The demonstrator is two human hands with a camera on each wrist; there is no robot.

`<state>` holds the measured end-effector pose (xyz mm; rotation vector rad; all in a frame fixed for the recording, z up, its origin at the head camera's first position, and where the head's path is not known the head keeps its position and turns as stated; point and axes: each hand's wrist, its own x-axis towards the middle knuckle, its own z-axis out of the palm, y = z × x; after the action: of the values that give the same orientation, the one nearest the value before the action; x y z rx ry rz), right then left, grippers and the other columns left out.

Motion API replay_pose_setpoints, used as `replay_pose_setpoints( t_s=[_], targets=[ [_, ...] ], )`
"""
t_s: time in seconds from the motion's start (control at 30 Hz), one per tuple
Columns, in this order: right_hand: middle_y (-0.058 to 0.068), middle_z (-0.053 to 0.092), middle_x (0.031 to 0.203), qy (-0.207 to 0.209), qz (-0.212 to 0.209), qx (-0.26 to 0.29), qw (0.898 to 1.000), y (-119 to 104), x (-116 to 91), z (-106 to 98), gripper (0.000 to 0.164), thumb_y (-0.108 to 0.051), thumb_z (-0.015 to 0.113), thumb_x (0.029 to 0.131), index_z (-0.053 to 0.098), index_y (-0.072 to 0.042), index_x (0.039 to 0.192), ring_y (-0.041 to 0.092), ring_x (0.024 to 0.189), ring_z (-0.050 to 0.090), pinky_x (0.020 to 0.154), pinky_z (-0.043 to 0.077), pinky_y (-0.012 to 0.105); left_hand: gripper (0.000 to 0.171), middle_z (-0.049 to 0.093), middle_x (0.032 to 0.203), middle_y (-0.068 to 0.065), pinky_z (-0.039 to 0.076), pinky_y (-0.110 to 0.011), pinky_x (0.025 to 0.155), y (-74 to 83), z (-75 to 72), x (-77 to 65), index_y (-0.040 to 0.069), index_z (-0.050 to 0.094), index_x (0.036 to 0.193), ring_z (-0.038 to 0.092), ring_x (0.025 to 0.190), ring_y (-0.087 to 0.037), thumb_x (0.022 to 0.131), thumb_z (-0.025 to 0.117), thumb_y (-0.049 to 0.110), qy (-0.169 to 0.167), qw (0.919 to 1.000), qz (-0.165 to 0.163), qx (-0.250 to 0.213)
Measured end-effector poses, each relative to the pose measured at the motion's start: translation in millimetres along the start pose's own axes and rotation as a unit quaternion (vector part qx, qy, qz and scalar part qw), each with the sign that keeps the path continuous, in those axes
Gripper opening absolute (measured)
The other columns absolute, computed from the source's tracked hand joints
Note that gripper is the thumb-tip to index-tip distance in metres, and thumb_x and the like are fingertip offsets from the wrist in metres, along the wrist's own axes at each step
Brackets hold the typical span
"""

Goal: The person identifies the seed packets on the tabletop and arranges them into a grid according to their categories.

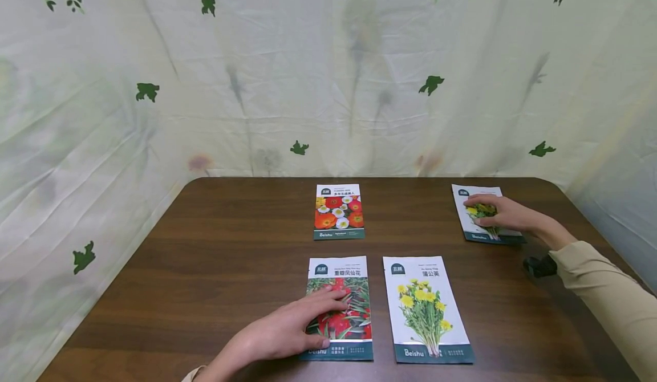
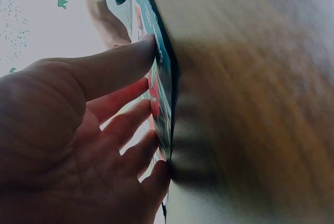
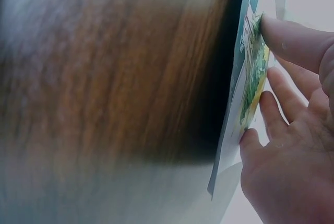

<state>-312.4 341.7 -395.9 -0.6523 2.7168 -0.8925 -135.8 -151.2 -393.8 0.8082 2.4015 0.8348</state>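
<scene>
My left hand [image 1: 292, 325] rests its fingertips and thumb on a seed packet with red flowers [image 1: 359, 296] near the table's front. In the left wrist view its fingers [image 2: 133, 114] are spread and gently bent against the packet's face. At the far right, my right hand [image 1: 508, 214] touches a seed packet with yellow flowers [image 1: 474, 212], hiding part of it. The right wrist view has the thumb [image 3: 297, 38] and fingertips on that packet's printed face. A larger dandelion seed packet [image 1: 428, 313] lies flat beside the red-flower one, apart from both hands.
Another seed packet with orange, red and white flowers [image 1: 339, 214] lies toward the back middle of the brown wooden table [image 1: 231, 245]. Behind the table hangs a pale curtain [image 1: 328, 85] with green leaf shapes. A dark band [image 1: 540, 266] sits at my right wrist.
</scene>
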Motion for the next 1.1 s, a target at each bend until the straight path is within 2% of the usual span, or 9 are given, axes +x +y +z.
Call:
replay_pose_setpoints(
  t_s=[0.3, 1.1],
  targets=[
    [0.035, 0.034, 0.145, -0.002, -0.008, 0.0, 1.0, -3, 3, 1, 0.05, -0.014, 0.066, 0.094, 0.05, 0.006, 0.137, 0.052, 0.133, 0.028, 0.1, 0.028, 0.07, 0.058, 0.033, 0.154, 0.019, 0.034, -0.049, 0.11, -0.3, -0.3, 0.0, 0.035, 0.051, 0.141, 0.023, 0.146, -0.017, 0.088, 0.073, 0.027, -0.001, 1.0, 0.004, 0.002],
    [0.034, 0.034, 0.146, -0.003, -0.011, 0.0, 1.0, -10, 13, 6, 0.049, -0.014, 0.067, 0.094, 0.052, 0.005, 0.136, 0.052, 0.134, 0.028, 0.102, 0.025, 0.07, 0.058, 0.033, 0.154, 0.019, 0.034, -0.05, 0.11, -1.0, -1.0, 0.0, 0.035, 0.051, 0.142, 0.023, 0.146, -0.017, 0.089, 0.073, 0.028, -0.003, 1.0, 0.005, 0.003]
  ],
)
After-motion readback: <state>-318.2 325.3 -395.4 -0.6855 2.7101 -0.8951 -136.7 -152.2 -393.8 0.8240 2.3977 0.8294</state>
